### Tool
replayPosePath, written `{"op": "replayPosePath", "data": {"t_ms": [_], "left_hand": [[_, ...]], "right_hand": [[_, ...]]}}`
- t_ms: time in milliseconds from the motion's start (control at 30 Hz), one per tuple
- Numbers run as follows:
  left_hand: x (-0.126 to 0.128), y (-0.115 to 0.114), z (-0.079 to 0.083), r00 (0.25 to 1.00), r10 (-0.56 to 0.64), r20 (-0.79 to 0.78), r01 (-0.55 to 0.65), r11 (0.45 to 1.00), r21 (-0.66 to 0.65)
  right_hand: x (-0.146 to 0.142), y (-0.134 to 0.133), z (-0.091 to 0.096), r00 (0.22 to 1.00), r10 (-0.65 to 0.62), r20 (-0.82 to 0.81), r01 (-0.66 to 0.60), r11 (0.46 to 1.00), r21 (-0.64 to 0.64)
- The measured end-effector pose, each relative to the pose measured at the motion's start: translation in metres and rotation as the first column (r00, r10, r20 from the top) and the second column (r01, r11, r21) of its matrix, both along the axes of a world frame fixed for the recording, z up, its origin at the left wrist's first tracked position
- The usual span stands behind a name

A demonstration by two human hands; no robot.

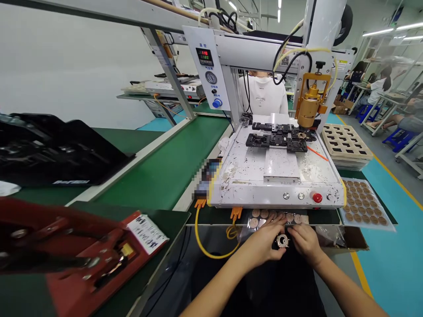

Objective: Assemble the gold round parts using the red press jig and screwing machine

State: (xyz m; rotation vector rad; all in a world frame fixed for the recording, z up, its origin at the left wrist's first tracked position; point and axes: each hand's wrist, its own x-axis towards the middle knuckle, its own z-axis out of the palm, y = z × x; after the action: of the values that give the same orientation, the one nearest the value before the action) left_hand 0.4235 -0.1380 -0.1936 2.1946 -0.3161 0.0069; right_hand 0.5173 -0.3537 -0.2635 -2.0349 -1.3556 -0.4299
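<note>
My left hand (pixel 264 243) and my right hand (pixel 306 242) meet just below the front edge of a white dispensing machine (pixel 280 176). Between their fingertips they pinch a small round metal part (pixel 282 241) with a dark centre. Right behind my fingers lies a clear sheet of round tan discs (pixel 274 216). On the machine bed sit black fixtures (pixel 277 140) under a gold dispensing head (pixel 309 105).
A red hand press (pixel 76 251) stands at the near left, black trays (pixel 49 149) behind it beside the green conveyor (pixel 172 154). To the right lie another disc sheet (pixel 363 204) and stacked beige trays (pixel 345 143). A person in white stands behind the machine; others sit far right.
</note>
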Motion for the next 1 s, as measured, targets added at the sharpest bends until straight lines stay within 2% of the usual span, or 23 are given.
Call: {"op": "replayPosePath", "data": {"t_ms": [167,300,367,433,533,667,767,833,867,933,1000], "left_hand": [[0.000,0.003,0.001,0.999,-0.012,-0.032,0.011,1.000,-0.028],[0.013,-0.004,-0.007,0.997,0.074,0.039,-0.075,0.997,0.025],[0.022,-0.009,-0.010,0.990,0.119,0.073,-0.122,0.992,0.036],[0.028,-0.012,-0.011,0.986,0.141,0.088,-0.144,0.989,0.032],[0.030,-0.013,-0.010,0.984,0.147,0.102,-0.150,0.988,0.022],[0.017,-0.014,0.001,0.979,0.164,0.118,-0.164,0.986,-0.016],[-0.001,-0.016,0.017,0.965,0.257,0.057,-0.244,0.955,-0.166],[-0.014,-0.018,0.028,0.950,0.299,-0.089,-0.310,0.876,-0.369],[-0.020,-0.019,0.033,0.939,0.290,-0.183,-0.343,0.802,-0.489],[-0.030,-0.022,0.039,0.909,0.230,-0.347,-0.414,0.591,-0.692],[-0.038,-0.024,0.044,0.877,0.174,-0.447,-0.478,0.394,-0.785]], "right_hand": [[-0.024,-0.021,-0.005,0.999,0.012,-0.042,-0.009,0.997,0.077],[-0.037,-0.033,0.007,0.987,-0.058,-0.150,0.077,0.989,0.125],[-0.037,-0.035,0.016,0.958,-0.103,-0.267,0.151,0.975,0.166],[-0.034,-0.037,0.026,0.889,-0.136,-0.436,0.245,0.948,0.203],[-0.025,-0.038,0.043,0.753,-0.157,-0.639,0.353,0.916,0.191],[-0.017,-0.034,0.068,0.569,-0.100,-0.816,0.412,0.893,0.178],[-0.019,-0.024,0.087,0.497,-0.026,-0.867,0.384,0.903,0.193],[-0.023,-0.015,0.098,0.457,0.020,-0.889,0.359,0.910,0.205],[-0.025,-0.010,0.103,0.425,0.044,-0.904,0.359,0.909,0.213],[-0.028,-0.001,0.111,0.337,0.096,-0.937,0.364,0.904,0.224],[-0.029,0.007,0.116,0.245,0.143,-0.959,0.347,0.911,0.224]]}}
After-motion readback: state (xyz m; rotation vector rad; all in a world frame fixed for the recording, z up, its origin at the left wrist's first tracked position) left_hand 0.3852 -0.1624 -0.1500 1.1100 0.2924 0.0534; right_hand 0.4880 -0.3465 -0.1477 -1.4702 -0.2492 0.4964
